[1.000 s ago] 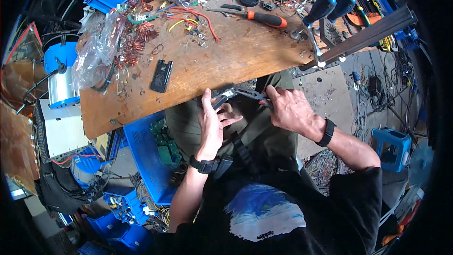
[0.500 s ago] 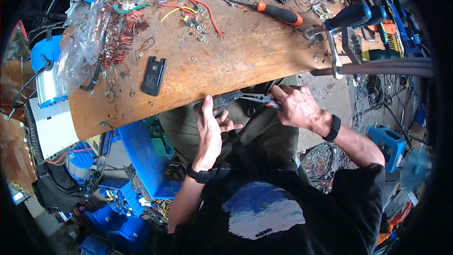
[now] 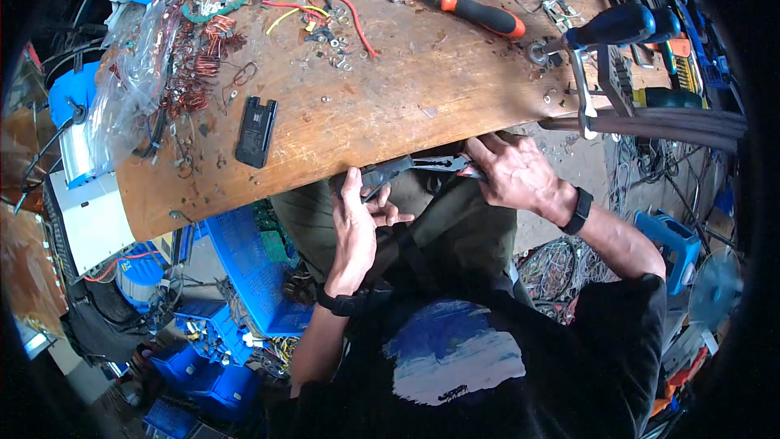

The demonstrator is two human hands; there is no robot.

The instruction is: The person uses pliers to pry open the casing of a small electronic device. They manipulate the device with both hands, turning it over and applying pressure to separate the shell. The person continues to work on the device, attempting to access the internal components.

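At the bench's near edge my left hand is closed on a black plastic piece, thumb on top and fingers beneath. My right hand grips pliers, whose handles are mostly hidden in the fist. The pliers' metal jaws point left and meet the right end of the black piece; what they bite there is too small to make out. A flat black rectangular plastic part with notched top lies on the bench, beyond my left hand.
The wooden bench carries a red-and-black screwdriver, red wire, copper coils and a clear plastic bag. A blue-handled clamp stands at its right edge. Below left are a blue crate and blue bins.
The view has shifted slightly. My left hand still holds the black piece and the pliers stay at its right end; my right wrist has turned a little.
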